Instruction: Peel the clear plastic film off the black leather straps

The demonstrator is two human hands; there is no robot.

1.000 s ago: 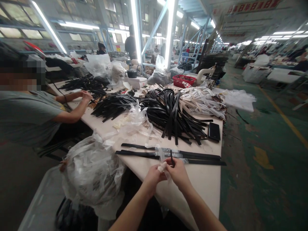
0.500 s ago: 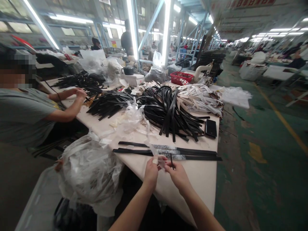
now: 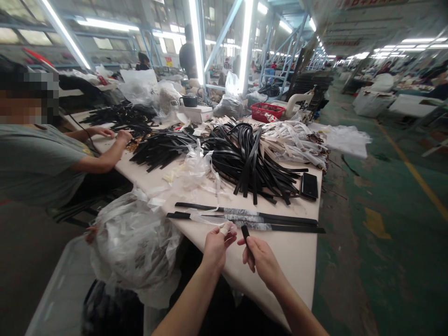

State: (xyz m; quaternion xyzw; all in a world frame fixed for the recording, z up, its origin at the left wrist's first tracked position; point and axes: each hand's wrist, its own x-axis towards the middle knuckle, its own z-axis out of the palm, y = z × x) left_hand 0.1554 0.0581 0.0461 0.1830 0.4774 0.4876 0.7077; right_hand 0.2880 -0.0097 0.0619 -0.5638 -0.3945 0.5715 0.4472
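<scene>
My left hand (image 3: 215, 247) is pinched closed near the table's front edge, with a pale wrap on one finger. A translucent plastic strip (image 3: 205, 219) trails from its fingertips to the left. Close beside it, my right hand (image 3: 261, 256) grips a short black strap (image 3: 246, 233) between thumb and fingers, its end pointing up. The hands are slightly apart. Just beyond them, several long black straps (image 3: 290, 222) lie side by side, wrapped around the middle with clear plastic (image 3: 245, 216).
A big heap of black straps (image 3: 241, 154) covers the middle of the table (image 3: 294, 261). A black phone-like object (image 3: 309, 185) lies by the right edge. Plastic scraps (image 3: 196, 163) and a bulging plastic bag (image 3: 135, 247) are to the left, where a co-worker (image 3: 38, 154) sits.
My hands have drawn slightly apart. The plastic strip has swung from upright between them to lying leftward over the straps. More of the short black strap shows in my right hand.
</scene>
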